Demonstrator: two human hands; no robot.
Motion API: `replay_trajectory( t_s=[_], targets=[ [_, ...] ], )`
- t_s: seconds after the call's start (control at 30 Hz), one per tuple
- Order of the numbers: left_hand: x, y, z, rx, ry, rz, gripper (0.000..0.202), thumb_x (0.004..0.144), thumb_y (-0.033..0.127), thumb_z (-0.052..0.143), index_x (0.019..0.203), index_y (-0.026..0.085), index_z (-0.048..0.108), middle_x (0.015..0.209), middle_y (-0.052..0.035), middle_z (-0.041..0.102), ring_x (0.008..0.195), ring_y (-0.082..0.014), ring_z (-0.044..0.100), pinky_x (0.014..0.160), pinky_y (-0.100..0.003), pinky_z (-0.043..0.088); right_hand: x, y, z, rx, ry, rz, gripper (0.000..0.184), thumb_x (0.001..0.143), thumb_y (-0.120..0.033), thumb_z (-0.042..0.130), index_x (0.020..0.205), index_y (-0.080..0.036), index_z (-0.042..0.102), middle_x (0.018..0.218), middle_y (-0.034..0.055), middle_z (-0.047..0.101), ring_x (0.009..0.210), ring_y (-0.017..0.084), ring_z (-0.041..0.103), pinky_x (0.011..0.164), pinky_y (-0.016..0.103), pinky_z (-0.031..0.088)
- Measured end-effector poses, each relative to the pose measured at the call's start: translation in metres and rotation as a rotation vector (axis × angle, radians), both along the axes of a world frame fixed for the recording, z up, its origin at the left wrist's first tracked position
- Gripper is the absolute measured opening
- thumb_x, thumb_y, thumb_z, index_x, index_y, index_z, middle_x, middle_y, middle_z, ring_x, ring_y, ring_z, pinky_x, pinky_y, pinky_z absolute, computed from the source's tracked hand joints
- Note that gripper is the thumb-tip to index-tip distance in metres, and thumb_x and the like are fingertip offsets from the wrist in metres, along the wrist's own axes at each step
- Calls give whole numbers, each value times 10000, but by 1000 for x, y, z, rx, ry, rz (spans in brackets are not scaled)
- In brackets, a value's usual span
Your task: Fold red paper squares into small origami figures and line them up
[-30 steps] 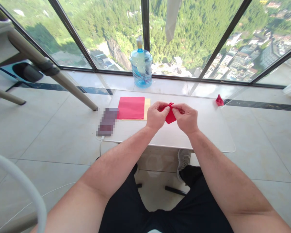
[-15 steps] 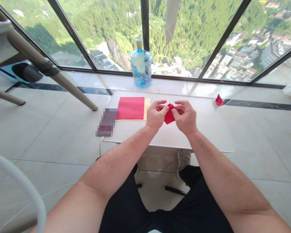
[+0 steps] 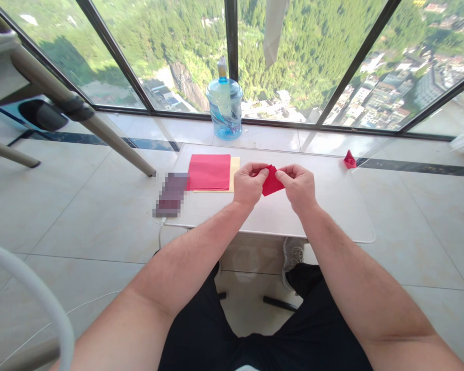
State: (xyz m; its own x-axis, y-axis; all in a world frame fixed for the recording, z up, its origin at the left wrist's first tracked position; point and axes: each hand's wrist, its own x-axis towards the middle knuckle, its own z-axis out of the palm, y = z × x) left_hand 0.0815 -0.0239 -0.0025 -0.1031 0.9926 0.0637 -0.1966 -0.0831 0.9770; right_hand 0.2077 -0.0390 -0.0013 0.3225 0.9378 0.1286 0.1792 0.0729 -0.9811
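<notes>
A small folded piece of red paper [image 3: 272, 184] is held above the white table between my two hands. My left hand [image 3: 249, 180] pinches its upper left edge, thumb on the near side. On the other side my right hand [image 3: 298, 184] grips the upper right edge between thumb and curled fingers. The paper's lower corner hangs free, and its far side is hidden. To the left lies a stack of red paper sheets [image 3: 209, 171] over yellow paper [image 3: 235, 175]. At the table's far right corner sits a small folded red paper shape [image 3: 349, 159].
The low white table [image 3: 332, 216] has rounded corners. A pixelated phone-like object [image 3: 172, 195] with a white cable [image 3: 160, 232] lies at its left end. Behind stands a blue water jug [image 3: 225, 111] by the window. Beige metal legs [image 3: 116, 144] rise at left.
My right hand's fingers have curled in closer around the paper, and its thumb has shifted slightly right. My left fingers have also closed in. The paper is tilted a little differently.
</notes>
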Motion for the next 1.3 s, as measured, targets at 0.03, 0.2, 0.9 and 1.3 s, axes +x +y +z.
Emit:
replay_trajectory(
  t_s=[0.03,0.2,0.9,1.3],
  targets=[
    [0,0,0,-3,-3,-3,107,735,239,713,828,187,723,786,-15,739,725,-151,673,671,-274,552,0,1,-1,4,-10,-2,160,728,-335,707,777,-187,672,694,21,705,659,193,669,596,316,533],
    [0,-1,0,-15,6,-15,118,739,249,712,838,188,733,806,-23,746,741,-159,677,681,-283,557,-1,-1,1,71,-128,-40,175,754,-374,690,775,-201,677,728,27,719,680,199,674,625,326,543],
    [2,0,1,-39,-30,21,111,754,246,712,847,187,718,809,-25,745,750,-159,685,705,-299,568,-6,-5,4,88,-179,-114,175,749,-361,702,819,-201,700,812,62,754,740,230,714,675,364,578],
    [0,-1,2,-32,-14,43,105,754,247,709,841,189,720,815,-26,746,763,-171,691,702,-310,571,-4,-1,4,-16,-81,-84,140,697,-317,719,745,-189,690,701,39,725,671,211,686,593,324,543]
  ],
)
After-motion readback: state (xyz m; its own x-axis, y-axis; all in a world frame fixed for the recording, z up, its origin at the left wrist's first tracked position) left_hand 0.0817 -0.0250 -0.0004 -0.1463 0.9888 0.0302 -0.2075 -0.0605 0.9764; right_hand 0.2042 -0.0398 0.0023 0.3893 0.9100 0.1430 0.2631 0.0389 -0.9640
